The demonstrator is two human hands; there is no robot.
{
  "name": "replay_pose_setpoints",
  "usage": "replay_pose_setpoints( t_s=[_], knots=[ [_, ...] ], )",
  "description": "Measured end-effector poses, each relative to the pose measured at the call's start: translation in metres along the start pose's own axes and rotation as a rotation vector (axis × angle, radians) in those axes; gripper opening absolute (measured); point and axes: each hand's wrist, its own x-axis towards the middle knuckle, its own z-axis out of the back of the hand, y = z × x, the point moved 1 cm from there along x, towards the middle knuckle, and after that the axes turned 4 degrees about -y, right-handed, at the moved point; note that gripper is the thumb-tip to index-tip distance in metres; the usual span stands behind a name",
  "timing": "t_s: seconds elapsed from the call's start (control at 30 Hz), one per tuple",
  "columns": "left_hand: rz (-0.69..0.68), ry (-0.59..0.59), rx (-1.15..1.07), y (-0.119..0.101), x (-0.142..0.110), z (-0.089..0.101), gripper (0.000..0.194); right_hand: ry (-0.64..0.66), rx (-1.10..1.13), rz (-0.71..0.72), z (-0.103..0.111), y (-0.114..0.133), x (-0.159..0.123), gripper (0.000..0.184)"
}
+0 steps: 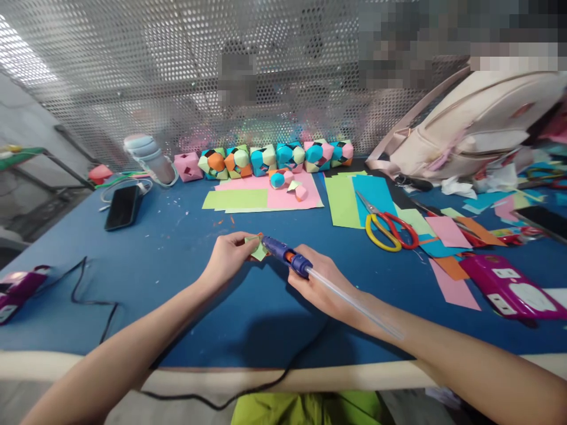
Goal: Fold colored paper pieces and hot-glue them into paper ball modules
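My left hand (230, 255) pinches a small folded light-green paper piece (257, 248) just above the blue table (177, 283). My right hand (319, 283) is wrapped round a blue hot glue gun (286, 255) with an orange trigger and a clear glue stick (349, 298) sticking out of its back. The gun's nozzle touches the green paper piece. A black cord (248, 395) runs from below my right hand over the table's front edge.
A row of folded paper cubes (266, 158) lines the perforated metal screen. Pink and green sheets (266, 198), red-and-yellow scissors (390, 227), paper scraps, a magenta power strip (509, 286), a beige backpack (478, 127), a phone (121, 206) and a bottle (150, 158) lie around.
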Motion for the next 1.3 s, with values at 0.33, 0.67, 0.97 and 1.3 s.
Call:
replay_pose_setpoints(
  t_s=[0.33,0.67,0.97,1.3],
  knots=[
    [0.009,0.002,0.012,0.0007,-0.0025,-0.0007,0.02,0.005,-0.014,-0.026,0.0009,0.0035,-0.0012,0.003],
    [0.014,0.009,0.035,0.0046,-0.0017,-0.0006,0.02,0.019,-0.016,-0.072,0.0003,0.0022,-0.0031,0.002],
    [0.01,0.003,0.104,0.0081,0.0015,0.0037,0.029,0.077,-0.045,-0.072,-0.0011,0.0025,-0.0028,0.006],
    [0.0,0.021,0.102,0.0085,0.0009,0.0052,0.029,0.068,-0.076,-0.067,-0.0008,0.003,-0.0038,0.007]
  ],
)
